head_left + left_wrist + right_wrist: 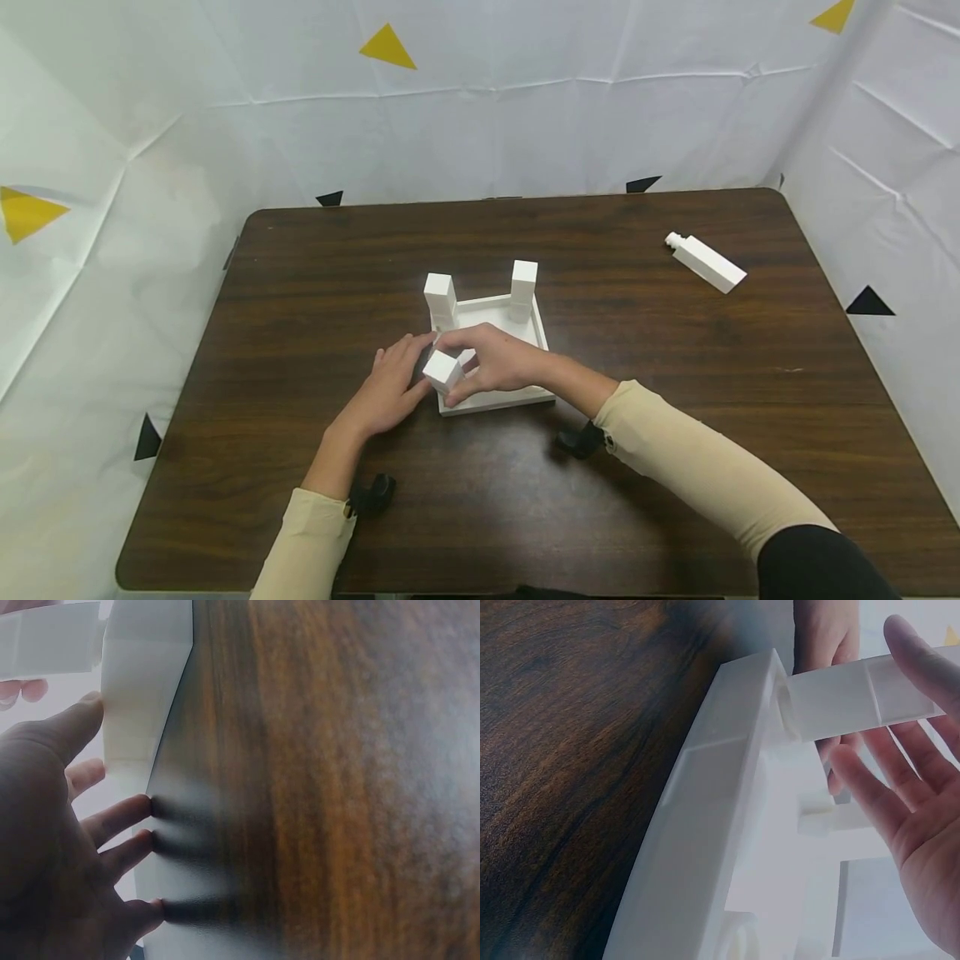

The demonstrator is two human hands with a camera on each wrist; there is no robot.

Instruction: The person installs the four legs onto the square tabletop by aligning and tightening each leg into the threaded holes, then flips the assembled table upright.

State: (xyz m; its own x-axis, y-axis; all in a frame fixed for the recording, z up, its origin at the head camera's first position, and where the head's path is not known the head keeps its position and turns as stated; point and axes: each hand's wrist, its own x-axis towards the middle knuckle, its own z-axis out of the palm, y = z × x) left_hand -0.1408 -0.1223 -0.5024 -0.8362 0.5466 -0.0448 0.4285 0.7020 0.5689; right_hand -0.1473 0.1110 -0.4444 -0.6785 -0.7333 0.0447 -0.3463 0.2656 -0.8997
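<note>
A white square frame-like piece with raised rims (498, 403) lies on the table, its hollow side up. My right hand (498, 360) grips a white square leg (442, 371) between thumb and fingers. That leg stands at the piece's near left corner; in the right wrist view its lower end (825, 701) meets the corner. At the left side, my left hand (390, 383) has its fingers spread, fingertips touching the outer rim (142, 690). Two more white legs, a left one (441, 298) and a right one (523, 290), stand upright at the far corners.
A loose white leg with a threaded-looking narrow end (707, 262) lies at the far right of the brown wooden table (675, 500). White sheets (525, 142) with yellow and black triangles hang behind and beside the table.
</note>
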